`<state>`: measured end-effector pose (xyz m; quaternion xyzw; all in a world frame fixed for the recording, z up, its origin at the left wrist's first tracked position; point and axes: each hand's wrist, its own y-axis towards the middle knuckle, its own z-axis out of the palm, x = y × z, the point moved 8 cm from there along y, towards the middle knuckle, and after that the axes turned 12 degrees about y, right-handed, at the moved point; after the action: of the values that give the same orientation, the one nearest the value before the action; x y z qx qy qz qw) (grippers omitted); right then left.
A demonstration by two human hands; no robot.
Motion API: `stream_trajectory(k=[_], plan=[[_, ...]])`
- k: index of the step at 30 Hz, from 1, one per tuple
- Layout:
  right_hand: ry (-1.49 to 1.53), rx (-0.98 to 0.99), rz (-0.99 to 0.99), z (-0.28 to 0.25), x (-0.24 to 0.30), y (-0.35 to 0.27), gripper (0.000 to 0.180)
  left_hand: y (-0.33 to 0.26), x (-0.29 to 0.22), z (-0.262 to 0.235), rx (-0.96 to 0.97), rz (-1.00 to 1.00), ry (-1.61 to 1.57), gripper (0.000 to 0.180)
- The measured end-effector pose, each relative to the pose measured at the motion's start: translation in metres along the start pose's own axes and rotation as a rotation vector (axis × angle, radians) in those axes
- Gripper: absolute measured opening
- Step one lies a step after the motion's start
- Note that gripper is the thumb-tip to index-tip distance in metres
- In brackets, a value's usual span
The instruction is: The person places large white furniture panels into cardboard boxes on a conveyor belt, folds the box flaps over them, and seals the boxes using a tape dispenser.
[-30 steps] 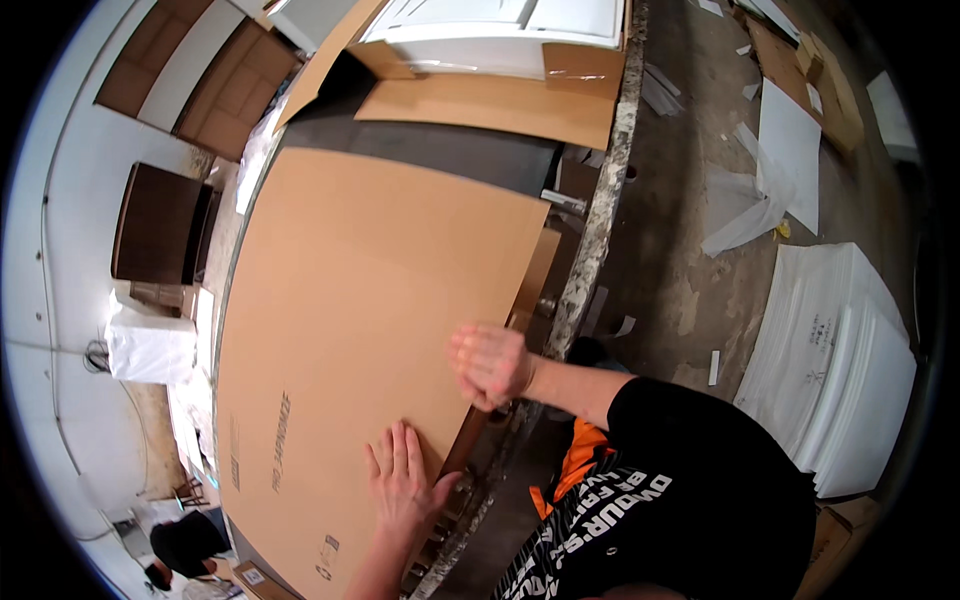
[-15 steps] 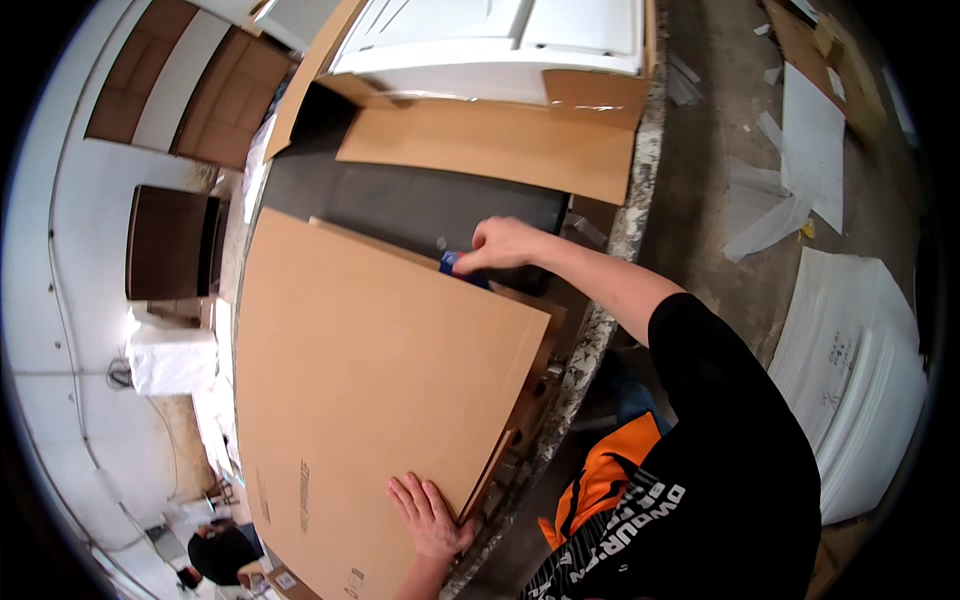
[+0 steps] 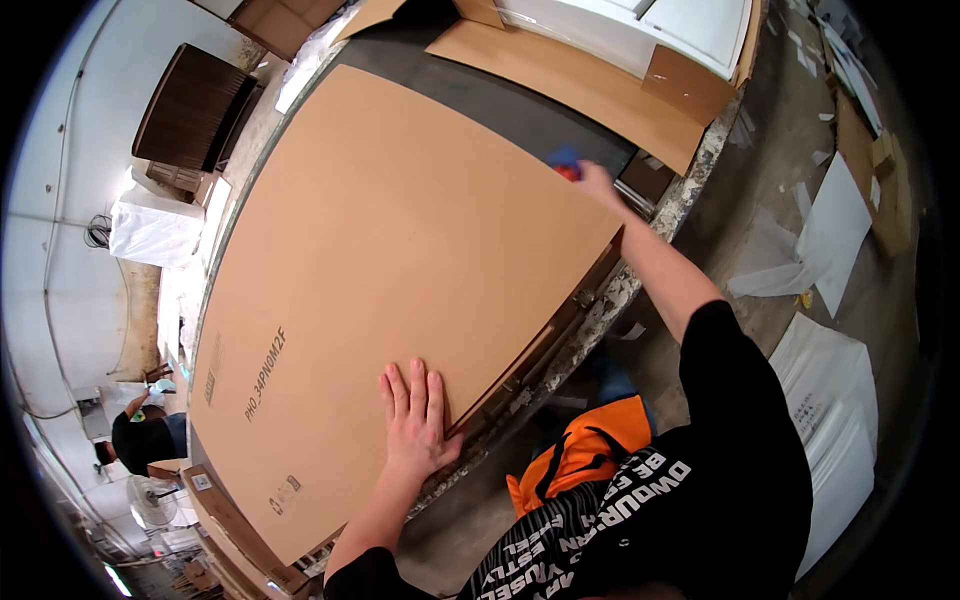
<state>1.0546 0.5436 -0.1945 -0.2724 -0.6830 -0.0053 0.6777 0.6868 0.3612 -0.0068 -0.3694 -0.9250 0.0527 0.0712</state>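
A large flat brown cardboard box [image 3: 400, 220] lies across the work surface in front of me, dark printing on its near left part. My left hand [image 3: 415, 425] rests flat on its top near the edge closest to me, fingers spread. Beyond the box's far right corner, my right hand [image 3: 598, 188] is closed round a blue-and-red hand tool [image 3: 565, 163], possibly a tape dispenser. The tool is blurred and partly hidden by the box edge, so its exact kind is unclear.
An open carton [image 3: 570, 85] with a white panelled piece [image 3: 600, 40] stands beyond, on a dark surface [image 3: 400, 60]. Scraps litter the floor at right, near stacked white sheets [image 3: 825, 420]. A dark brown cabinet [image 3: 190, 105] stands far left; another person [image 3: 145, 435] is farther back.
The view has swung, so the box appears larger and turned. My right hand with the tool has moved from the box's far side to beyond its right corner; my left hand stays flat on top.
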Motion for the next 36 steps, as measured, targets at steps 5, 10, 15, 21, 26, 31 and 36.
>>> stream_trajectory(k=[5, 10, 15, 21, 26, 31, 36], plan=[[0.713, -0.206, -0.117, -0.141, 0.062, -0.124, 0.054, 0.000, 0.000, 0.000, -0.094, -0.017, -0.027, 0.102], [-0.560, -0.105, -0.745, -0.027, 0.171, -0.265, 0.067, -0.005, 0.006, 0.009, -0.160, -0.040, 0.030, 0.103], [-1.058, 0.124, -0.979, 0.146, 0.221, -0.289, 0.043, -0.006, 0.011, 0.012, -0.168, -0.039, 0.061, 0.107], [-1.361, 0.543, -0.677, 0.156, 0.166, -0.302, 0.028, -0.011, 0.012, 0.023, -0.151, -0.055, 0.075, 0.107], [-1.317, 0.433, -0.584, 0.106, 0.091, -0.349, 0.037, -0.021, 0.008, 0.022, -0.097, -0.067, 0.076, 0.103], [-1.432, 0.622, -0.486, 0.142, 0.039, -0.336, 0.027, -0.018, 0.010, 0.020, -0.145, -0.081, 0.082, 0.099], [-1.236, 0.395, -0.451, 0.127, 0.013, -0.337, 0.043, -0.030, 0.017, 0.020, -0.206, -0.151, 0.063, 0.104]])
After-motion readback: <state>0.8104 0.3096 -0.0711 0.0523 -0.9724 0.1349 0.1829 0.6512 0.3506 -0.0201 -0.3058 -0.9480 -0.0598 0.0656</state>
